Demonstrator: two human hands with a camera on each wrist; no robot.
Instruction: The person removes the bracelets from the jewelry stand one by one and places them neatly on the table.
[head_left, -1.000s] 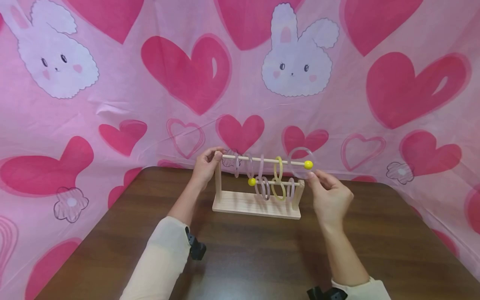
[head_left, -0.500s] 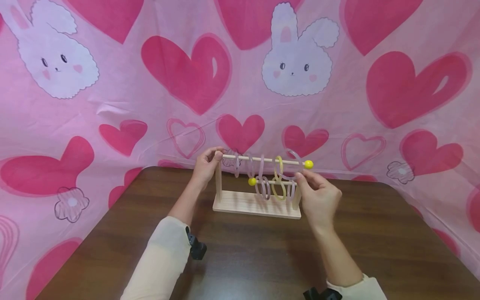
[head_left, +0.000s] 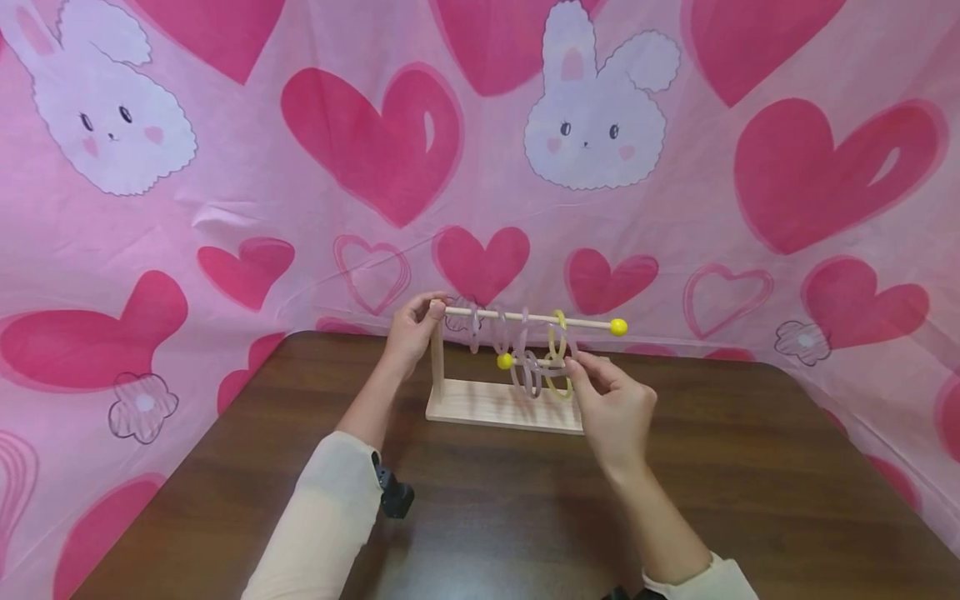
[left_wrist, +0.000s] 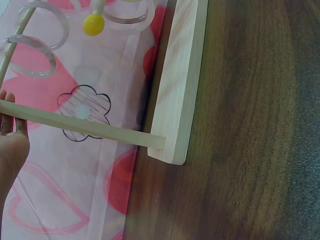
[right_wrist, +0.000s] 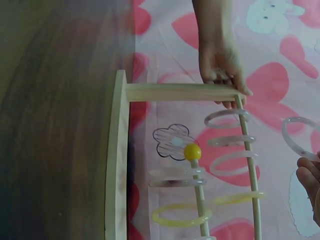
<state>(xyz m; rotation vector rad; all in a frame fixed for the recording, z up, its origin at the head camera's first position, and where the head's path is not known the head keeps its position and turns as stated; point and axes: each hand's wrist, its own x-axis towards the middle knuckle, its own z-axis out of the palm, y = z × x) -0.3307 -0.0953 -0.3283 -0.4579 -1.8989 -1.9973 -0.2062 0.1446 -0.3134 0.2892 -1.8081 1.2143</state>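
Right hand (head_left: pixel 618 417) has shifted left, its pinched ring (right_wrist: pixel 285 137) off the rods (head_left: pixel 588 322); left hand (head_left: pixel 409 333) grips the stand (head_left: pixel 480 406).

The left sleeve (head_left: pixel 311 517) is long, plain and pale cream, a little greyer towards its cuff, with soft creases in the cloth. The right sleeve (head_left: pixel 708 582) is the same cream, only its end in view. At the left cuff sits a small, blocky black camera (head_left: pixel 397 498); a sliver of black casing (head_left: pixel 636 594) shows beside the right cuff. The left grip (head_left: pixel 409 336) and the right grip (head_left: pixel 618 410) are both bare.
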